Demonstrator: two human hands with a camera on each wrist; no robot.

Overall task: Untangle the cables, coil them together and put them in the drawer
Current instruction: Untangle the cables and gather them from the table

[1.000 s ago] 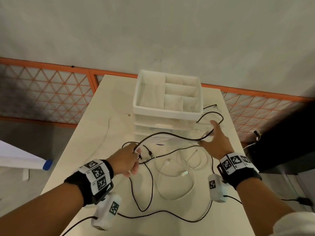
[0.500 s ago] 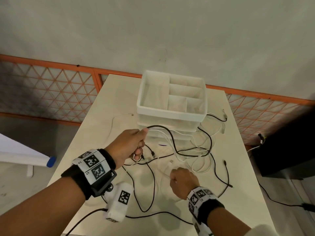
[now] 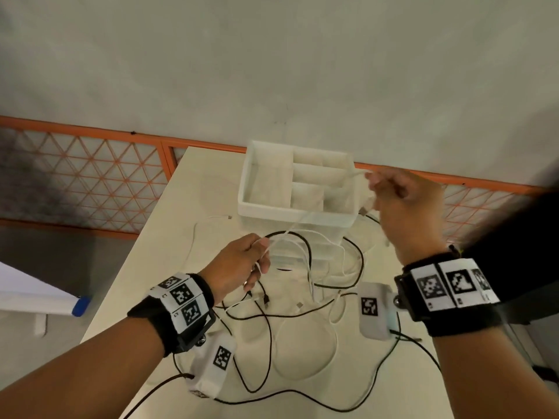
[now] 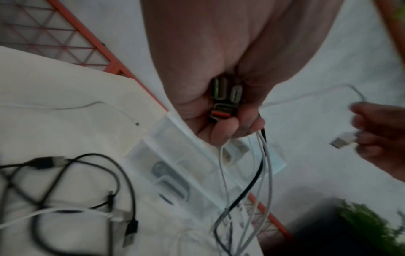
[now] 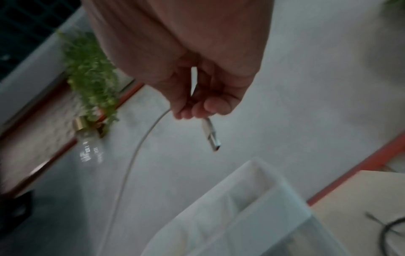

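- My left hand (image 3: 242, 263) sits near the centre of the head view, fingers curled tight round a bundle of cables (image 3: 305, 261), black and white together.
- In the left wrist view several plugs (image 4: 225, 98) are bunched in that fist, one with an orange band, and white and black strands hang from my fingers (image 4: 223, 133) toward 6 o'clock.
- My right hand (image 3: 405, 207) is raised at about 2 o'clock from the left one, well apart from it, and pinches a white cable (image 5: 136, 155) close to its end.
- The metal plug (image 5: 211, 136) of that cable sticks out just below my right fingertips (image 5: 215, 105) (the picture is blurred, so I cannot tell the plug type).
- The white cable runs from my right hand across the organizer's top toward my left hand.
- The organizer (image 3: 296, 189), white with an open divided tray on top and drawers below, stands at 12 o'clock on the table (image 3: 169, 237).
- Its drawers face me; I cannot tell whether any is pulled out.
- The rest of the cables lie in loose loops on the table at 6 o'clock from the organizer, between my wrists.
- One thin white lead (image 3: 208, 220) lies apart at 9 o'clock from the organizer.
- An orange lattice railing (image 3: 90, 176) runs behind the table.
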